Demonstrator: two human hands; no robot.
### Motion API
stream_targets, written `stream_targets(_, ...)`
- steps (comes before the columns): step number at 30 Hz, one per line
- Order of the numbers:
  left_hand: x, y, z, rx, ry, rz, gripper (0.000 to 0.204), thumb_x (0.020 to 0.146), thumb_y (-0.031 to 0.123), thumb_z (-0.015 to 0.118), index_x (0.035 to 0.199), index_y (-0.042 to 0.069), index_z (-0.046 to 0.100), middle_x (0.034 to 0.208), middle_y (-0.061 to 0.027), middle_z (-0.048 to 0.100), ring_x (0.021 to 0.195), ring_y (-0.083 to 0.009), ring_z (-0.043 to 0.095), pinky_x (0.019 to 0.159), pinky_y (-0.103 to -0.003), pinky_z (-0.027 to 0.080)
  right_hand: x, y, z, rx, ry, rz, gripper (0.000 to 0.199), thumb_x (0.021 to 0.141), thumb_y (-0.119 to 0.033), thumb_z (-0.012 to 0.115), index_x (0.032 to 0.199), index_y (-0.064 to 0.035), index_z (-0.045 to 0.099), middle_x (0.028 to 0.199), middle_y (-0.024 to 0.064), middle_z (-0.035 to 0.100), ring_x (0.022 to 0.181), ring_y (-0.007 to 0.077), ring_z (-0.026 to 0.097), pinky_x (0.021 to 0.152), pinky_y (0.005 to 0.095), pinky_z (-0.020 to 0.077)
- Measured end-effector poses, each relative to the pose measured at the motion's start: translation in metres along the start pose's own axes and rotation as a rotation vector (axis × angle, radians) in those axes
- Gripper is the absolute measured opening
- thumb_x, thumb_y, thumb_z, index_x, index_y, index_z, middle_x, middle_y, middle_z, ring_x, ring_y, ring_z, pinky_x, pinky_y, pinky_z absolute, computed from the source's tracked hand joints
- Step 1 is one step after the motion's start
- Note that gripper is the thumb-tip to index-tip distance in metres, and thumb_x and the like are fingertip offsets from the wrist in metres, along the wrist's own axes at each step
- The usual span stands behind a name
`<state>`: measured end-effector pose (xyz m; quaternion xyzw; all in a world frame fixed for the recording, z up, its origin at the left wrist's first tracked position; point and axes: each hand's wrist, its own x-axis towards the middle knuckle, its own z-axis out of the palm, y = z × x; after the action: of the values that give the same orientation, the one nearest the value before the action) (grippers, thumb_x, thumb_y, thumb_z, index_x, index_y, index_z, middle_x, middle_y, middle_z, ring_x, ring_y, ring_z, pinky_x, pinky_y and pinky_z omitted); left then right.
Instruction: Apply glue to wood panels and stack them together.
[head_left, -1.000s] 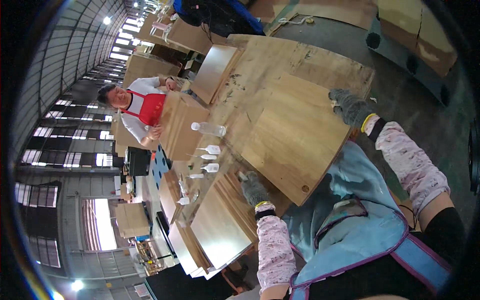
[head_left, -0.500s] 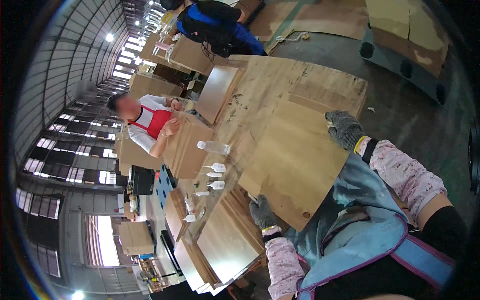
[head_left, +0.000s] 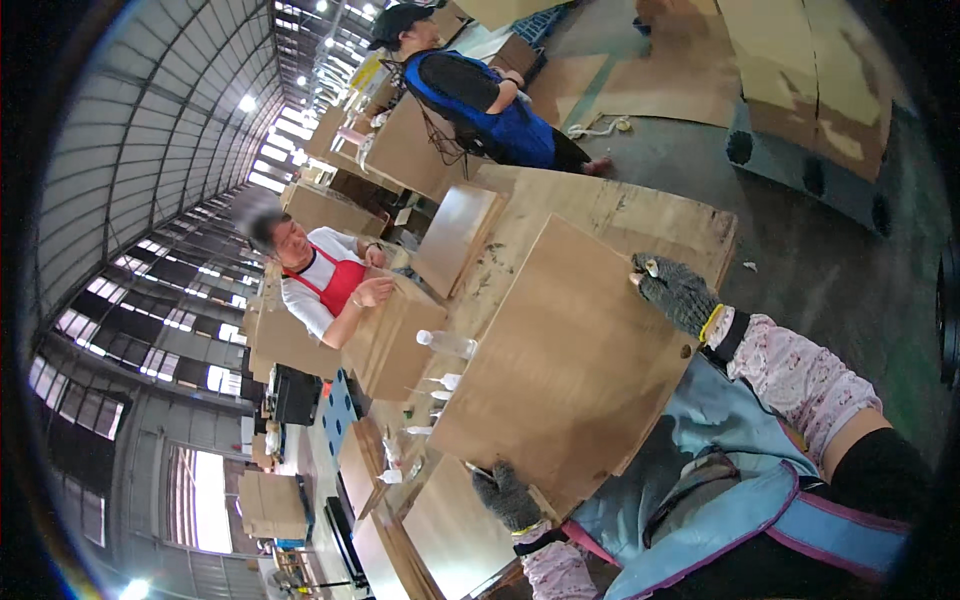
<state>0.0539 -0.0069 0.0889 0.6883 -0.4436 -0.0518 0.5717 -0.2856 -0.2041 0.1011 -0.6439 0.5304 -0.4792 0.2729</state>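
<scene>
Watching remotely, I find the panel [head_left: 565, 360] between two gloved hands, over the table [head_left: 685, 225], its near side by the blue apron [head_left: 725, 430]. Long axis seems to run hand to hand, far right to near left; neither hand clearly nearer the panel's middle. Right hand [head_left: 678, 296]: looks pinched on the panel's far-right end, bare fingertip at the edge. Left hand [head_left: 507, 497]: against the panel's near-left end; I cannot tell whether its fingers close, undersides hidden. Cannot tell either whether the panel bears on anything below. Just left of the panel: clear bottle [head_left: 447, 343], small white bottles [head_left: 449, 381]. Boards [head_left: 452, 535] lie off its near-left corner. Co-worker [head_left: 335, 285] beyond, left of the panel.
</scene>
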Motion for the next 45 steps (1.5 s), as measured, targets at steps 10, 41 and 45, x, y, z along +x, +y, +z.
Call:
stream_targets(10, 0.013, 0.014, 0.008, -0.243, 0.033, -0.079, 0.024, 0.09, 0.017, 0.058, 0.108, 0.004, 0.051, 0.084, -0.0025, 0.056, 0.066, -0.011, 0.05, 0.055, -0.024, 0.04, 0.015, -0.046, -0.001, 0.471, 0.163, 0.079, 0.034, 0.09, -0.028, 0.056, 0.112, -0.0017, 0.058, 0.086, 0.0067, 0.063, 0.076, 0.0154, 0.057, 0.07, 0.0305, 0.0461)
stream_targets(41, -0.139, -0.025, 0.019, -0.481, -0.103, -0.503, 0.032, 0.096, 0.013, 0.048, 0.122, -0.004, 0.052, 0.122, -0.0116, 0.057, 0.114, -0.0197, 0.051, 0.1, -0.033, 0.038, -0.172, 0.079, -0.063, 0.515, -0.08, 0.433, 0.029, 0.093, -0.016, 0.051, 0.116, 0.0012, 0.054, 0.106, 0.0101, 0.061, 0.098, 0.0214, 0.058, 0.088, 0.032, 0.046)
stream_targets(45, -0.151, -0.036, 0.002, -0.374, -0.128, -0.416, 0.032, 0.097, 0.016, 0.045, 0.122, -0.003, 0.052, 0.121, -0.0125, 0.057, 0.111, -0.0205, 0.052, 0.098, -0.032, 0.039, -0.173, 0.088, -0.061, -0.554, -0.169, -0.038, 0.027, 0.092, -0.014, 0.05, 0.115, 0.0001, 0.054, 0.108, 0.0092, 0.061, 0.1, 0.0193, 0.058, 0.088, 0.0309, 0.0468)
